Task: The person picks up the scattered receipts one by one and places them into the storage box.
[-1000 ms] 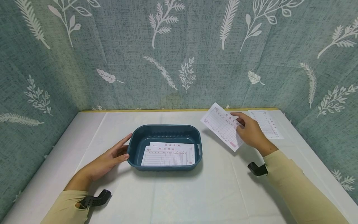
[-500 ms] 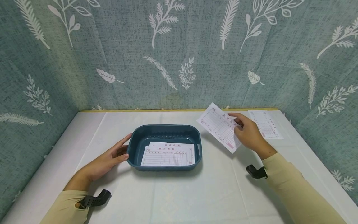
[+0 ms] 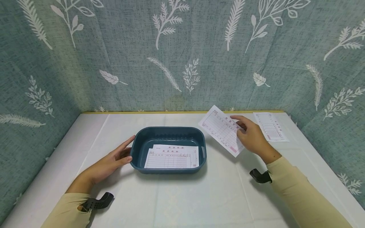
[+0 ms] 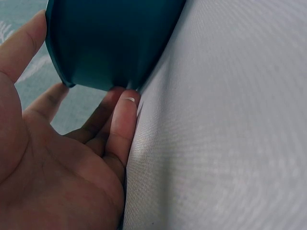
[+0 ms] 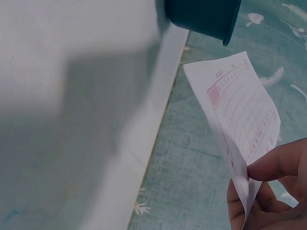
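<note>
My right hand pinches a printed receipt slip between thumb and fingers, in the air to the right of a dark teal plastic bin. The slip is tilted and bends slightly at the grip in the right wrist view, where the thumb presses on its printed face. My left hand rests against the bin's left end with fingers spread; in the left wrist view the fingertips touch its rim and outer wall. Inside the bin lie overlapping receipt slips, print side up.
Another receipt slip lies on the white-covered table at the back right, partly behind my right hand. Green leaf-patterned cloth encloses the back and sides. A black strap mount sits on each wrist.
My right hand has moved slightly left with the receipt slip, closer to the bin. The left hand and the bin have stayed in place.
</note>
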